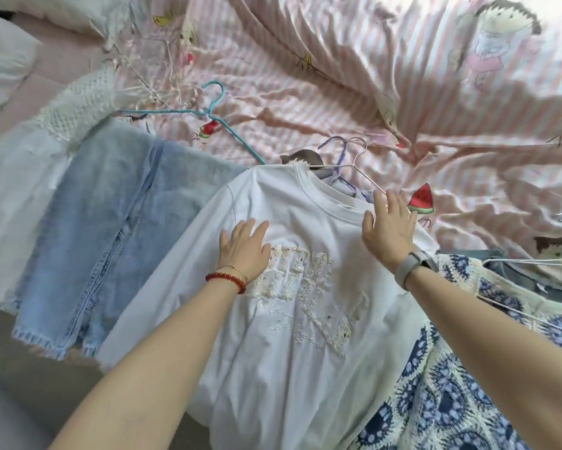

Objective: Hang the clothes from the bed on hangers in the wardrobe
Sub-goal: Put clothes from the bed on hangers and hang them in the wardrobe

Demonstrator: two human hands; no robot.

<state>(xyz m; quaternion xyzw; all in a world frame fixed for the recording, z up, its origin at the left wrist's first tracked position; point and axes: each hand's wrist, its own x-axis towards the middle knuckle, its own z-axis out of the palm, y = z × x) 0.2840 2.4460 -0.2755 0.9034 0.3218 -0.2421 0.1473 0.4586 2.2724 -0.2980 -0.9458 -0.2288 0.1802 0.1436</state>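
A white T-shirt (292,319) with cream embroidered lettering lies flat on the bed, neck pointing away from me. My left hand (244,248) rests flat on its chest, fingers straight. My right hand (390,225) lies flat on the shirt's right shoulder beside the collar, fingers straight. A white wire hanger (354,167) sits at the neck opening, its hook sticking out beyond the collar. A lilac hanger (341,157) lies just under it.
Light blue jeans (110,228) lie left of the shirt, a teal hanger (214,108) above them. A blue-and-white crochet garment (451,384) on a white hanger (532,264) lies at right. A white knitted garment (78,105) lies top left. The pink striped sheet (338,76) stretches behind.
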